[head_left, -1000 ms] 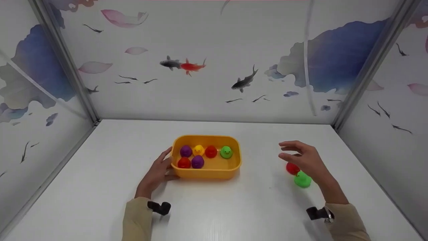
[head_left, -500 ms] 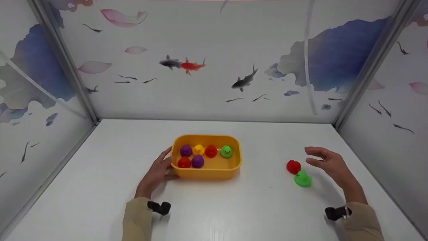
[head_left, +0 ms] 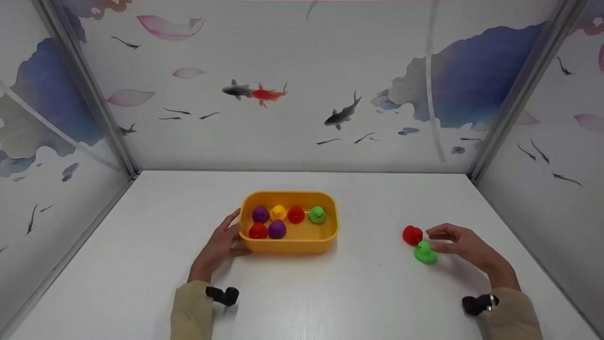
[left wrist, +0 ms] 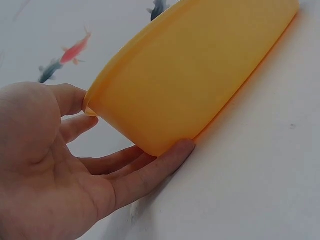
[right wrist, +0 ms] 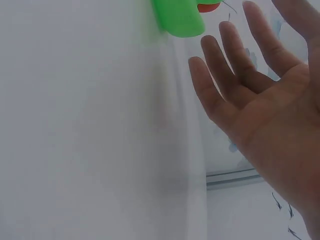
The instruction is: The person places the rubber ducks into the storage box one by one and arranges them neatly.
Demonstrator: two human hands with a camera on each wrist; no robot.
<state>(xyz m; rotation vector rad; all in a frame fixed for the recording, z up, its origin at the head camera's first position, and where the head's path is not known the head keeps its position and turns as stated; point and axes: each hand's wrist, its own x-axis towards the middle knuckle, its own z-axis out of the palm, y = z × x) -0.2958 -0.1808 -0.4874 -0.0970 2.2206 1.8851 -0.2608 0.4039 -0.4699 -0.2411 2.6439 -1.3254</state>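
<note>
A yellow plastic bin [head_left: 290, 246] stands left of centre on the white table. My left hand [head_left: 214, 243] grips its left front corner; in the left wrist view, fingertips [left wrist: 181, 149] lie against the bin's lower wall and others reach its rim. Several small toy ducks sit inside: green [head_left: 317, 215], yellow [head_left: 278, 213], red and purple. To the right, a green toy duck [head_left: 424, 255] rests on the table next to a red toy duck [head_left: 412, 235]. My right hand [head_left: 467, 245] hovers right beside the green duck, fingers apart and loosely bent, thumb overlapping the duck's edge.
Printed white panels with fish and blue blots enclose the table [head_left: 311, 297] at the back and both sides. Grey metal posts [head_left: 519, 89] stand at the back corners. A black camera [head_left: 479, 304] sits on each wrist.
My right hand has swung right from above the red and green ducks, then come down and back left beside the green one. The left hand and bin have stayed put.
</note>
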